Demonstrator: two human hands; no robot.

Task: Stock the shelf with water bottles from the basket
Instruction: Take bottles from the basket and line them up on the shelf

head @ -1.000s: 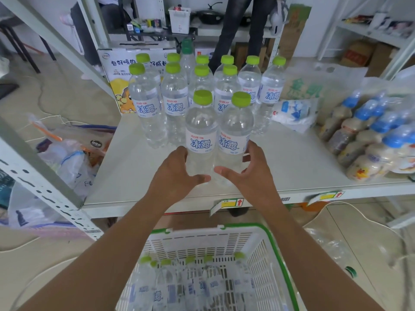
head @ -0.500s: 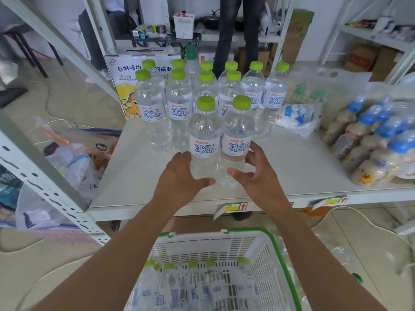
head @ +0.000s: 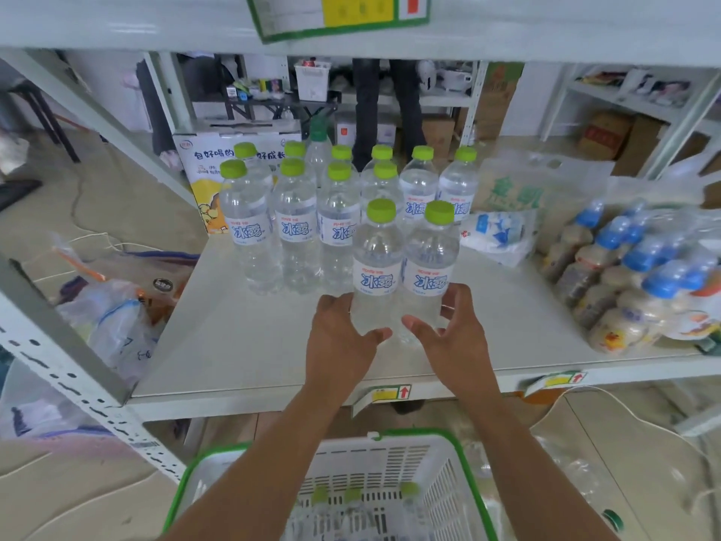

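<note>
Far left, beside the perforated shelf post point(head: 58, 369), crumpled plastic bags point(head: 113, 326) on the floor. On the white shelf point(head: 234, 345), toward the back left, a printed carton point(head: 206, 165) behind a cluster of green-capped water bottles point(head: 296, 228), all upright in rows. In front of that cluster, nearer the shelf's front edge, two more upright and side by side, touching: the left front bottle point(head: 376, 267) and the right front bottle point(head: 429, 267). Left hand point(head: 339, 337) wrapped round the base of the left front bottle, thumb across the front, fingers point(head: 339, 304) curled round its left side. Right hand point(head: 456, 333) likewise on the right front bottle, thumb in front, fingers holding its right flank. Further right, a white and blue packet point(head: 495, 232), then a wrapped pack of blue-capped bottles point(head: 632, 275) toward the shelf's right end. Below, under both forearms, the green-rimmed white basket point(head: 390, 458), with green-capped basket bottles point(head: 353, 497) inside.
</note>
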